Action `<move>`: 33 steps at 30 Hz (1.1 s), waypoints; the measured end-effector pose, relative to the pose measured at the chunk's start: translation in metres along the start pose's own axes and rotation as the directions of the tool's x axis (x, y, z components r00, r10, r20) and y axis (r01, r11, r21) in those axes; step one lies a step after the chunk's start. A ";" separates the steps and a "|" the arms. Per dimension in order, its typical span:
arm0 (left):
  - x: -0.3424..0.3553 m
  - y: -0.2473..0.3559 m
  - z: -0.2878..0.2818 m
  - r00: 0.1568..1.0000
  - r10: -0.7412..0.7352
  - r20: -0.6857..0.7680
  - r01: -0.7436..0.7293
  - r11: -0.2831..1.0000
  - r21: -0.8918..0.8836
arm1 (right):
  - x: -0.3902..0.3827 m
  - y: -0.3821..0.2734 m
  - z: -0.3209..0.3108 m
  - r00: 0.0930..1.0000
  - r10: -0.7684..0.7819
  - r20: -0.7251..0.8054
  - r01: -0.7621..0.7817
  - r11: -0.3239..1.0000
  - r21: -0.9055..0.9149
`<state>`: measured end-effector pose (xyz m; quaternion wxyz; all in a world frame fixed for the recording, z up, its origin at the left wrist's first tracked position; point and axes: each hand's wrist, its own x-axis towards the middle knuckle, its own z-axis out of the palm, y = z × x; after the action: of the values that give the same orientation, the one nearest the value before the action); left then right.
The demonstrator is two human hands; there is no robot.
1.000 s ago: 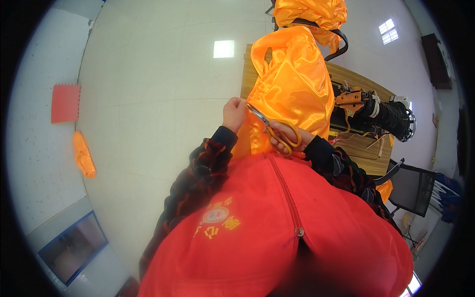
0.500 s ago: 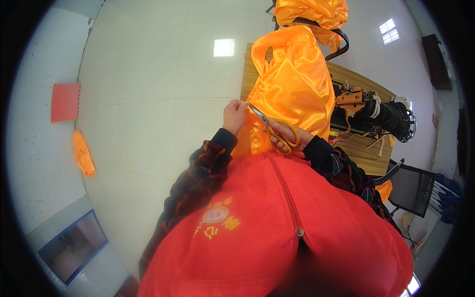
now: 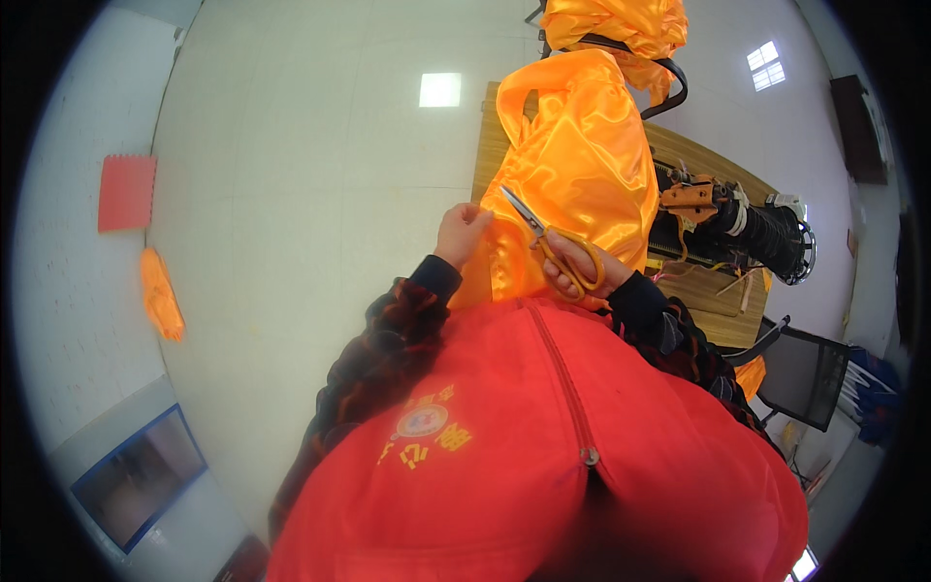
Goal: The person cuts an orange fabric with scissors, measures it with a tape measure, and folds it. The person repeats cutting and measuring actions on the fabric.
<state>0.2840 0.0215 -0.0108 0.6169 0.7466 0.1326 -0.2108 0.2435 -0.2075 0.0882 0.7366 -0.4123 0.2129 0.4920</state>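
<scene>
Shiny orange satin cloth (image 3: 587,160) drapes over a wooden table and hangs down toward my red garment (image 3: 485,407). My left hand (image 3: 463,235) is closed at the cloth's left edge, thumb and fingertips pinched together on it. In my right hand (image 3: 572,264) is a pair of scissors (image 3: 522,207) with orange handles, the fingers in and around the loops. Its metal blades point up and left over the cloth, a little away from the left fingertips. Whatever finer detail lies in the pinch is too small to see.
Right of the cloth a black sewing machine (image 3: 752,233) stands on the wooden table (image 3: 713,306). More orange cloth (image 3: 621,24) covers a chair at the far side. A dark chair (image 3: 805,373) is at the right. Another orange piece (image 3: 161,296) lies by the left wall.
The scissors have moved away from the left fingertips, their blades swinging to point more upward. My left hand has shifted slightly toward me, still at the cloth's edge.
</scene>
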 end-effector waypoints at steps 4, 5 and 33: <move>-0.025 0.012 0.019 0.936 0.345 -0.067 -0.289 0.865 0.411 | -0.012 -0.010 0.003 0.993 -0.116 0.025 0.118 0.985 -0.123; -0.031 0.017 0.026 0.919 0.392 -0.041 -0.346 0.851 0.395 | -0.014 -0.012 0.004 0.993 -0.119 0.025 0.121 0.984 -0.131; -0.055 0.020 0.041 0.942 0.088 0.323 -0.150 0.973 0.173 | -0.019 0.012 -0.062 0.985 -0.109 -0.136 0.118 0.992 0.053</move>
<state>0.2392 -0.0196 0.0267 0.5655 0.7672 -0.0339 -0.3007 0.2306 -0.2665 0.0612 0.7599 -0.4329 0.2527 0.4138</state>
